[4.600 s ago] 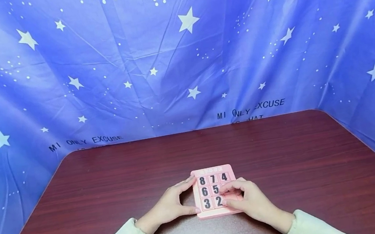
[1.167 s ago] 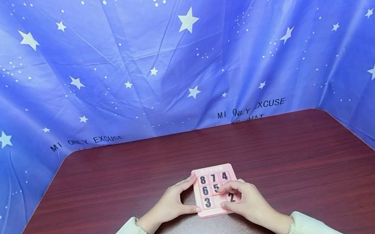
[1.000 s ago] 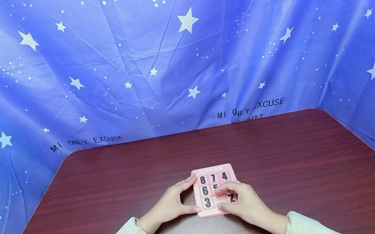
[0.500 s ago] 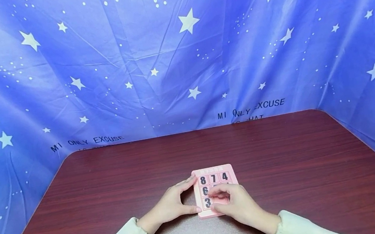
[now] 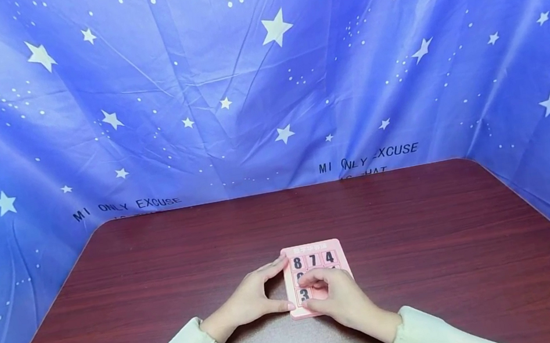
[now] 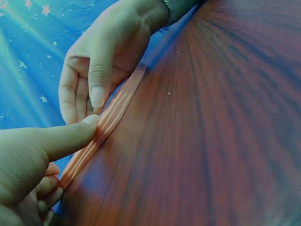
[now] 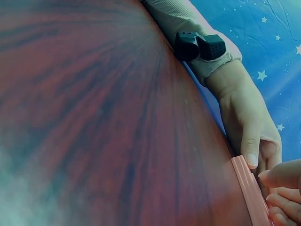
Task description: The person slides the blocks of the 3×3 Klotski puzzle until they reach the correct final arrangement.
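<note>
Sliding leftward, the right hand (image 5: 342,298) has come from the right columns of the pink number board (image 5: 312,247) to its left one, partly covering the "6" above the "3" tile (image 5: 304,295); its thumb and forefinger curve with a gap between them, pressure unclear. Thin, rounded at the corners and set with square tiles, the board lies on the glossy, wood-grained table (image 5: 185,248), where the left hand (image 5: 246,301), thumb and forefinger spread, grips its left edge.

The table (image 5: 186,254) is dark red-brown, with wood lines and round far corners. A pink puzzle (image 5: 313,261) lies on its near half, just right of the middle.
</note>
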A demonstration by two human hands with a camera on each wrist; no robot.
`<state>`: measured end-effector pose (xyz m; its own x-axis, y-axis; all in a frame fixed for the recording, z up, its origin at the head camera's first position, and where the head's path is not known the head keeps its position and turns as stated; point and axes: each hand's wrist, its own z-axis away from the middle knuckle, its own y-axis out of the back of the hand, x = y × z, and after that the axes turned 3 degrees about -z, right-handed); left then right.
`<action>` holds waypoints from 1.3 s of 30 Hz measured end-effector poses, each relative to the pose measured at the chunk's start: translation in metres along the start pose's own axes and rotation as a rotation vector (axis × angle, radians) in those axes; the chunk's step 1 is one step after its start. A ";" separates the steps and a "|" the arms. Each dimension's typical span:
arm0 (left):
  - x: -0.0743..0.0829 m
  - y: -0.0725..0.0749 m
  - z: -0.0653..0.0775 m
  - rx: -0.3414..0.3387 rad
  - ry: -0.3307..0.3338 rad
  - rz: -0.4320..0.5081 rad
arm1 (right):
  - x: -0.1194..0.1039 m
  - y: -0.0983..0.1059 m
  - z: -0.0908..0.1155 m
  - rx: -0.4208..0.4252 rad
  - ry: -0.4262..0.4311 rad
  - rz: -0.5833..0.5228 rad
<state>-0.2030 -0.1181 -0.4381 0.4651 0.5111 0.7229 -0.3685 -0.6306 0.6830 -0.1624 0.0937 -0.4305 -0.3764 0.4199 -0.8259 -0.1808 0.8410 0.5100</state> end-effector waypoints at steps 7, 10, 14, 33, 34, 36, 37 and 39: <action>0.001 0.001 0.000 0.005 -0.006 -0.003 | -0.001 -0.006 -0.002 0.048 -0.001 0.055; 0.001 0.001 0.000 0.005 -0.011 -0.004 | -0.001 -0.008 -0.002 0.060 0.009 0.066; 0.000 0.001 0.000 0.007 -0.014 0.001 | -0.001 -0.009 -0.003 0.064 0.025 0.064; -0.002 0.000 -0.002 0.002 -0.015 -0.002 | -0.001 -0.006 -0.001 0.061 0.013 0.093; -0.002 0.000 -0.002 0.002 -0.013 -0.001 | -0.001 -0.006 -0.001 0.061 0.013 0.094; -0.002 0.000 -0.001 0.002 -0.008 -0.001 | -0.001 -0.004 0.000 0.060 0.011 0.093; -0.002 0.000 -0.001 0.002 -0.006 -0.001 | -0.001 -0.004 0.000 0.059 0.011 0.090; -0.001 0.000 -0.001 0.001 -0.002 0.001 | 0.000 -0.002 0.001 0.057 0.012 0.083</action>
<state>-0.2042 -0.1180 -0.4390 0.4661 0.5098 0.7231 -0.3678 -0.6316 0.6825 -0.1612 0.0919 -0.4318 -0.3988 0.4851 -0.7782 -0.0970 0.8215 0.5618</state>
